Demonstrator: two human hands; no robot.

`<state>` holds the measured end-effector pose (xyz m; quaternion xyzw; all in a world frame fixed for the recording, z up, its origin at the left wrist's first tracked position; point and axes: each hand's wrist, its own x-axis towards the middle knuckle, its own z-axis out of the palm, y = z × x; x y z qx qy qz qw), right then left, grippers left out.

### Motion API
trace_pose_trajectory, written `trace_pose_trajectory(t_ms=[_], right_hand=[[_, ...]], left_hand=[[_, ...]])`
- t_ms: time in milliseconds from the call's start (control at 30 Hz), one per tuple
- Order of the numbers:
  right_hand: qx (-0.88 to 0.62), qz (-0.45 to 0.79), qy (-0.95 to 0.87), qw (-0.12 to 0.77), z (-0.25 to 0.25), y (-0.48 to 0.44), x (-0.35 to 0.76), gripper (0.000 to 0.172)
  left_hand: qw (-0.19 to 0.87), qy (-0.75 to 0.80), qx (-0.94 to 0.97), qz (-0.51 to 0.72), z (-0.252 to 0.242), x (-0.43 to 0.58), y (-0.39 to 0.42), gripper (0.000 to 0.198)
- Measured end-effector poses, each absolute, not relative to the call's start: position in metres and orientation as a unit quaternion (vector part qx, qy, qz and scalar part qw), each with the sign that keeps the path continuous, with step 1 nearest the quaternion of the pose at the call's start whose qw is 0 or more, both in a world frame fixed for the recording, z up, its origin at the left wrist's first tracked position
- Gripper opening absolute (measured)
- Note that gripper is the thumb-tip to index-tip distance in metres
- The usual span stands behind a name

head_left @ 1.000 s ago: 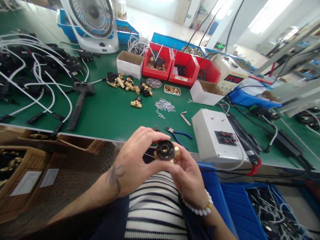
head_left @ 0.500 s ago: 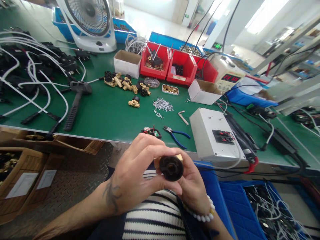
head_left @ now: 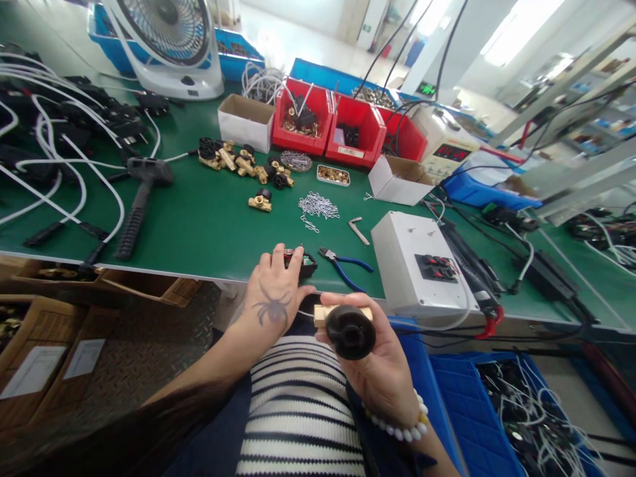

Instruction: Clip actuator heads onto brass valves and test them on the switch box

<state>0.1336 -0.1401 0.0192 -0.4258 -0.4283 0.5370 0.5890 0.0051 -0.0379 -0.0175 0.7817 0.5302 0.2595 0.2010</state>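
My right hand [head_left: 382,358], with a white bead bracelet at the wrist, is closed round a brass fitting with a black round cap [head_left: 350,332]. The cap faces up toward me and the brass body shows behind it. My left hand [head_left: 275,295] reaches over the table's front edge, fingers stretched out and thumb apart. Its fingertips lie over a small black housing with a circuit board [head_left: 309,264], partly hiding it; whether they press on it I cannot tell. Pliers with blue handles [head_left: 348,266] lie just right of that housing.
On the green table [head_left: 209,225] lie a black hammer [head_left: 139,205], brass fittings [head_left: 243,161], metal clips [head_left: 318,207] and a bent metal rod [head_left: 358,232]. A grey box [head_left: 422,265] stands right. Red bins [head_left: 355,129] and a fan [head_left: 171,46] are behind.
My left hand has let go of the brass fitting and moved forward and left to the circuit housing. The fitting stays in my right hand, turned slightly. The view has shifted a little.
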Motion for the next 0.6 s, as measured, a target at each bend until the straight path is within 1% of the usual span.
trace_pose_trajectory(t_ms=[67,133,200,267,333,433,533,600], right_hand=[[-0.416,0.551,-0.413,0.594,0.02,-0.141,0.134,0.039],[-0.381,0.591,-0.387,0.596,0.021,-0.141,0.134,0.036],[-0.337,0.64,-0.357,0.59,0.022,-0.14,0.134,0.033],[-0.324,0.671,-0.333,0.578,0.023,-0.14,0.134,0.036],[-0.337,0.675,-0.317,0.574,0.023,-0.139,0.134,0.036],[-0.325,0.677,-0.323,0.576,0.021,-0.139,0.133,0.035],[-0.305,0.685,-0.33,0.574,0.021,-0.14,0.131,0.036],[-0.315,0.697,-0.32,0.56,0.023,-0.141,0.131,0.038]], left_hand=[[0.236,0.536,0.758,0.288,-0.022,0.007,-0.032,0.048],[0.288,0.532,0.729,0.32,-0.021,0.003,-0.025,0.046],[0.363,0.515,0.696,0.346,-0.017,-0.005,-0.02,0.046],[0.456,0.48,0.656,0.363,-0.009,-0.013,-0.018,0.046],[0.543,0.436,0.614,0.371,0.0,-0.02,-0.021,0.046],[0.634,0.38,0.55,0.389,0.013,-0.021,-0.031,0.05],[0.74,0.319,0.427,0.41,0.024,-0.018,-0.042,0.056],[0.773,0.307,0.363,0.42,0.029,-0.018,-0.048,0.055]])
